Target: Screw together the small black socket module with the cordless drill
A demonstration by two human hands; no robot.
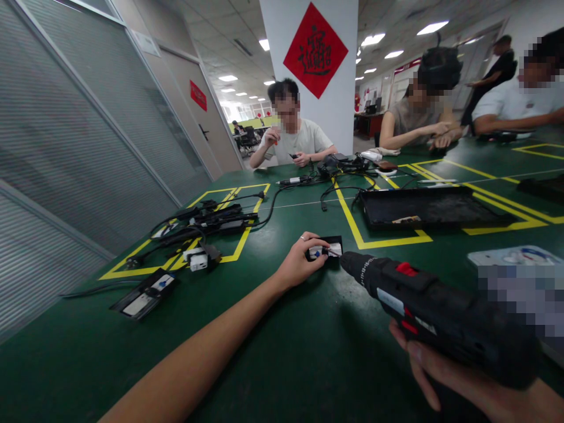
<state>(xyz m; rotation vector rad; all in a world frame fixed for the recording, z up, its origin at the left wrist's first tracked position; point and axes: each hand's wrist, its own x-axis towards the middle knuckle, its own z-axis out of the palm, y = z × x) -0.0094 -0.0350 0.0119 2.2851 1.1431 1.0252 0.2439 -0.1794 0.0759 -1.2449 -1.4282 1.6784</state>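
Observation:
My right hand (pixel 467 364) is wrapped around the grip of a black and red cordless drill (pixel 409 299), which points left and away from me. The drill's thin bit meets a small black case (pixel 337 239) with a white and blue inside, lying on the green table. My left hand (pixel 306 258) holds this case from its left side, fingers over the top and thumb along the front. Whether the bit's tip sits in a screw is too small to tell. A similar open black case (pixel 147 294) with white and blue parts lies to the left.
Cables and black adapters (pixel 211 220) lie inside yellow tape at left, beside a white plug (pixel 197 258). A black tray (pixel 432 208) is at right, with more cables (pixel 343 167) behind. A clear-lidded box (pixel 520 258) stands near the drill. Several people sit across the table (pixel 264 352).

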